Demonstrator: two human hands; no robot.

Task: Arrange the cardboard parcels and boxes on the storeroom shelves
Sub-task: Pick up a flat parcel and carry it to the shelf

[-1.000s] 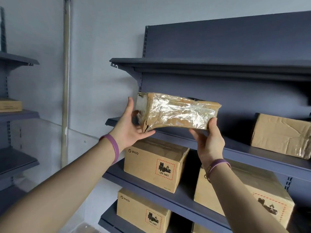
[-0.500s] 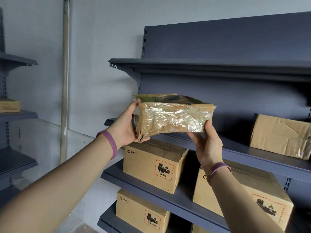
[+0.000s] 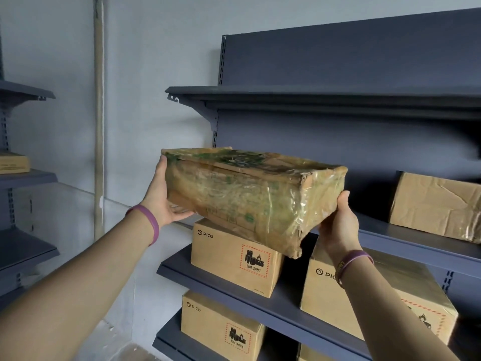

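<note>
Plastic-wrapped parcel (image 3: pixel 250 199) was held tilted in the air before the middle shelf (image 3: pixel 406 238), above a PICO box (image 3: pixel 229 256). Left grip (image 3: pixel 162 201) and right grip (image 3: pixel 338 225) each clasped one end.

Dark shelves (image 3: pixel 289 306) carry Pico boxes (image 3: pixel 234 256) and a creased parcel (image 3: pixel 437 204).

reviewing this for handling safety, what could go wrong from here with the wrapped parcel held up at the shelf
Slip: the wrapped parcel is glossy with tape and held only at its ends by the left hand and right hand, so it could slide out.
Snag: it is tilted, its torn near corner low, and that corner might catch the shelf edge or tear further when pushed in.
</note>
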